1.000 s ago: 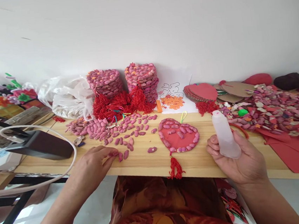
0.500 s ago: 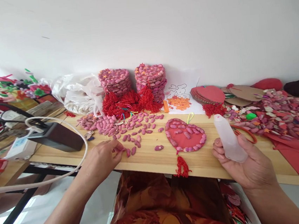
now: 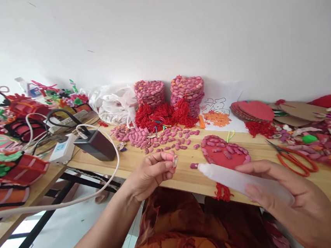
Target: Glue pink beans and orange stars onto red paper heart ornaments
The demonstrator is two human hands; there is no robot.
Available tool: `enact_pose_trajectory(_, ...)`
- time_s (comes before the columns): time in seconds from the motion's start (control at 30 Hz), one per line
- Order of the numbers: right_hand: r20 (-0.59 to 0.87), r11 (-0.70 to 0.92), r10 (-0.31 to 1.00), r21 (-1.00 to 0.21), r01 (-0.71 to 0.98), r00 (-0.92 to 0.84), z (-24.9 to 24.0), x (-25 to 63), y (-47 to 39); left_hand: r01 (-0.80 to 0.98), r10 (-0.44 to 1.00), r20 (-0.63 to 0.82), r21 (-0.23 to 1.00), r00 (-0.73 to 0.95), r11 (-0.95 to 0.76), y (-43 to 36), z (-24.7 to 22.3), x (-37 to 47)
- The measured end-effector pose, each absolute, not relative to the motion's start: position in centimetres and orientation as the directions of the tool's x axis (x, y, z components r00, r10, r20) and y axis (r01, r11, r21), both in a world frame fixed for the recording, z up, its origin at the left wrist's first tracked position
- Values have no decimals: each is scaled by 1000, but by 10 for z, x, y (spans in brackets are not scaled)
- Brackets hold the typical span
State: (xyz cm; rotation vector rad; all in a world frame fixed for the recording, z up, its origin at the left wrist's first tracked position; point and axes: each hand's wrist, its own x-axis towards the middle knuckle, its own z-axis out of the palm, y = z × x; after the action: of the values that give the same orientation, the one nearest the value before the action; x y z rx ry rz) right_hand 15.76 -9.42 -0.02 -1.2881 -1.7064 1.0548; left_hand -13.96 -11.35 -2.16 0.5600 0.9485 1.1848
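Left of the peanut-edged plaque [image 3: 223, 158] on the counter [image 3: 185, 178], the left hand's grip [image 3: 155, 172] pinches a peanut shell [image 3: 175, 161]; in front, the right hand's grip [image 3: 292, 199] holds a squeeze bottle [image 3: 237, 180]. Orange-handled scissors [image 3: 293, 161] lie to the plaque's right.

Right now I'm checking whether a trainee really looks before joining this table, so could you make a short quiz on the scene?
1. Multiple choice: which hand holds the pale bottle?
a) left
b) right
c) both

2. True or false: the left hand is touching the peanut-trimmed red heart.

3. Fill the gap: in the picture, the orange-handled scissors lie to the ____ of that heart.

Key:
1. b, the right hand, with the nozzle pointing toward the left hand's side.
2. False; it is apart from the heart and pinches a small piece.
3. right
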Motion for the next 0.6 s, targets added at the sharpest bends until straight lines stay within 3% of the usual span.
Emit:
enact_pose_trajectory(0.07,153,224,968,-881,416,-197,12,148,-99,-549,938,-327,766,114,334,-113,-24,-133)
enact_pose_trajectory(0.27,367,496,866,-709,501,-339,23,139,-100,-546,946,-291,774,142,320,-113,-27,-121)
enact_pose_trajectory(0.6,428,555,831,-608,568,-354,30,132,-100,-441,976,-196,871,92,216,-113,-24,-114)
